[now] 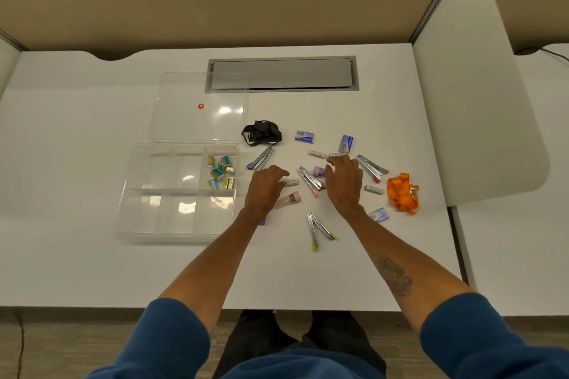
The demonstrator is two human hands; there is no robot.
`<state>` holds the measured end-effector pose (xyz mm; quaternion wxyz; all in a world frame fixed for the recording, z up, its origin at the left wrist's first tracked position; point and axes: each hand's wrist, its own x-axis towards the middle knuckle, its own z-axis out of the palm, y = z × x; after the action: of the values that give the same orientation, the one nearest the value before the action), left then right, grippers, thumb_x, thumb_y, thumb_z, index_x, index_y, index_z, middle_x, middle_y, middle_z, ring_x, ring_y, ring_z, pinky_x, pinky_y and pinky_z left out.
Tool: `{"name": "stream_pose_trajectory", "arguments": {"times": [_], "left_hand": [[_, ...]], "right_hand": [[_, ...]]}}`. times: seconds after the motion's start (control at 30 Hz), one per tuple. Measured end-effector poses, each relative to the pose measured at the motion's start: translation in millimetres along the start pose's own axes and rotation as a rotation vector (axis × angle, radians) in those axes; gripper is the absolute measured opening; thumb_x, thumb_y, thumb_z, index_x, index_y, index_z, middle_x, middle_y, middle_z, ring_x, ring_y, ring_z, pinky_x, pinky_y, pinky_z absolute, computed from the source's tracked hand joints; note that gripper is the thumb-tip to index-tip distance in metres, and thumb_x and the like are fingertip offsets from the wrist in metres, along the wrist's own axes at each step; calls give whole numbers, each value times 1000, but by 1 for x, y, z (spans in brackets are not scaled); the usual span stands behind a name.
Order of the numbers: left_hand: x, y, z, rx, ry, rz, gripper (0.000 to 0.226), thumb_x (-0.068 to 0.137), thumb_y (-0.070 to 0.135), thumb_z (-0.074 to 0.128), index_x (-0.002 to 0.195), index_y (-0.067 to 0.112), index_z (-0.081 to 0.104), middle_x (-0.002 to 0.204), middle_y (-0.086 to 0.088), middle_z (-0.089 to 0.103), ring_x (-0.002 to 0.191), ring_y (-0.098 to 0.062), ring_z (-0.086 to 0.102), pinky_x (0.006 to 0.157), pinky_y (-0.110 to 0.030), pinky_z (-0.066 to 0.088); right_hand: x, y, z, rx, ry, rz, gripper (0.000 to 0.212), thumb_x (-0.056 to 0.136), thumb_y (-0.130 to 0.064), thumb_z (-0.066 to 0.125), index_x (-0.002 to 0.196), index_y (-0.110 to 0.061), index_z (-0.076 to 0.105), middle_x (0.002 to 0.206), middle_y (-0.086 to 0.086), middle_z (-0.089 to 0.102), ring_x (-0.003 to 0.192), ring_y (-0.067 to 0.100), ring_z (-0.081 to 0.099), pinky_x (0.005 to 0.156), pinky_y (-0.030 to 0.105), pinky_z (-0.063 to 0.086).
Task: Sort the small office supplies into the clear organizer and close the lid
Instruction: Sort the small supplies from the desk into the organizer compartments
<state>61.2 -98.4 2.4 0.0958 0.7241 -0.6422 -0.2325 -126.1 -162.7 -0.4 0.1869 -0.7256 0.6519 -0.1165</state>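
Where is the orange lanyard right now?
Head view: the orange lanyard lies bunched on the table at the far right of the scattered supplies, right of the right hand and beside a small white box.

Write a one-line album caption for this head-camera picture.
A left hand and right hand reach among scattered staplers on a white desk, beside a clear organizer with its lid off.

I see my left hand (266,186) and right hand (345,181) low over the scattered staplers (318,229) on the white desk (338,271). The left fingertips reach a small white tube (292,183), perhaps touching it. The clear organizer (123,194) sits to the left, with small boxes (220,171) in its far-right compartment and the lid (184,123) lying flat behind it.
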Motion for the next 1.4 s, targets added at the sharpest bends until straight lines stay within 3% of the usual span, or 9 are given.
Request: {"name": "stream_pose_trajectory", "arguments": {"times": [0.17,0.37,0.67,0.8,0.97,1.07,1.17,1.3,1.4], "left_hand": [[7,0,8,0,-31,-29,31,99,18,54,128,15,63,132,-5,63,119,-20,59,104,-34,42],[17,1,13,55,-80,-42,33,98,19,56,130,19,61,132,-1,63,117,-20,59,102,-35,39],[28,-6,15,126,-123,15,30,102,15,46,126,19,63,125,-3,64,111,-21,60,99,-34,43],[24,-17,8,122,-50,8,30,101,15,45,125,20,62,124,-1,64,115,-20,57,102,-33,39],[12,-34,-15,121,104,5,24,96,22,55,118,21,64,118,-1,65,109,-23,55,94,-36,37],[1,-45,-32,101,216,-33,23,94,23,58,115,20,67,112,0,67,104,-24,56,91,-38,37],[-19,-63,-47,122,286,-34,20,92,23,61,110,21,69,106,1,69,99,-25,58,85,-39,39],[-55,-97,-60,140,274,3,20,90,24,68,109,19,70,108,0,71,94,-26,61,81,-38,45],[-84,-121,-64,107,203,84,18,88,22,70,106,17,72,101,-1,72,87,-26,61,77,-35,49]], "right_hand": [[32,-4,4,-109,-94,-77,31,101,-20,47,126,-15,64,124,6,63,120,26,50,90,35,41],[55,-8,10,-217,-143,-174,28,99,-18,49,122,-17,66,119,5,65,111,24,53,91,33,40],[70,-6,20,-256,-174,-158,27,97,-10,49,112,-17,70,107,6,67,109,25,53,96,34,38],[70,-13,21,-283,-171,-167,25,94,-12,50,111,-15,69,107,6,66,108,25,54,101,38,38],[61,-41,18,-172,-96,-143,28,97,-22,45,115,-14,65,112,7,65,107,26,54,92,40,40],[51,-70,20,-10,-82,-166,28,96,-24,52,118,-14,66,119,8,65,111,27,53,92,38,41],[36,-104,25,166,-122,-177,25,94,-25,60,114,-13,69,112,7,67,109,25,54,91,35,43],[8,-144,38,295,-187,-238,21,91,-24,64,108,-13,71,107,6,69,105,22,55,84,29,41],[-13,-163,47,325,-255,-313,24,91,-26,64,109,-12,71,105,5,69,104,21,55,86,31,45]]}}
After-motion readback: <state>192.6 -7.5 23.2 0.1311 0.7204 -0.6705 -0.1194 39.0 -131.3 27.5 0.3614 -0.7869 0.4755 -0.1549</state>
